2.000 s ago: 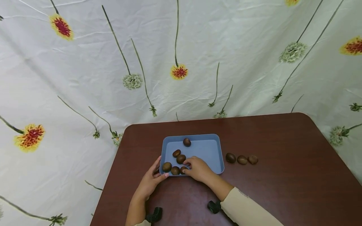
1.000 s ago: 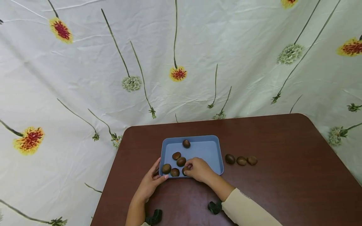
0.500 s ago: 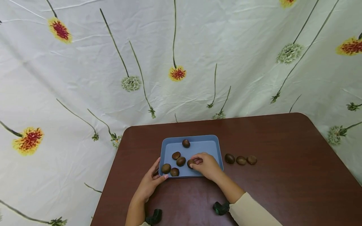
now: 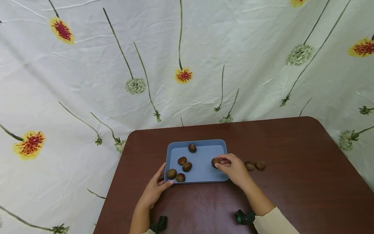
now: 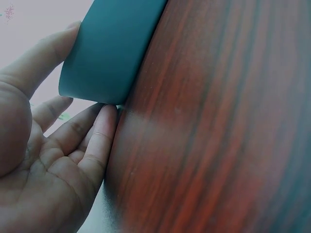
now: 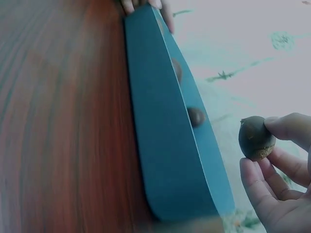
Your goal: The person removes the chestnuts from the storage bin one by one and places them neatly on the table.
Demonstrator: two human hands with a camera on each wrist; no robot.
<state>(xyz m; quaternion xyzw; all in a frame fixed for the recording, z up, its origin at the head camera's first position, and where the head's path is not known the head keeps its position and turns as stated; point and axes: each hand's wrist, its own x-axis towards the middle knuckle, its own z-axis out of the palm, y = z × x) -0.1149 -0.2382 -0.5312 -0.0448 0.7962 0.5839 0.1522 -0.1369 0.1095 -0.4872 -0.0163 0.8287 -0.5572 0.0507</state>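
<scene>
A brown chestnut (image 4: pixel 215 162) is pinched between the thumb and fingertips of my right hand (image 4: pixel 237 170), above the right end of a blue tray (image 4: pixel 201 178). The right wrist view shows the pale base of this held chestnut (image 6: pixel 255 138); it is raised clear of the tray wall (image 6: pixel 165 136). My left hand (image 4: pixel 154 191) grips the tray's near left corner, thumb on the front rim and fingers along the left side. Several chestnuts lie in the tray, mostly toward the left, with one chestnut (image 4: pixel 192 148) near the back wall.
Two chestnuts sit side by side on the brown table (image 4: pixel 306 182), right of the tray: one chestnut (image 4: pixel 249 165) and another chestnut (image 4: pixel 260 165). My right hand covers the spot just left of them. A flowered white cloth (image 4: pixel 163 97) hangs behind the table.
My right hand has lifted a chestnut from the tray's front row and carried it rightward to the tray's right side. The left hand stays on the corner.
</scene>
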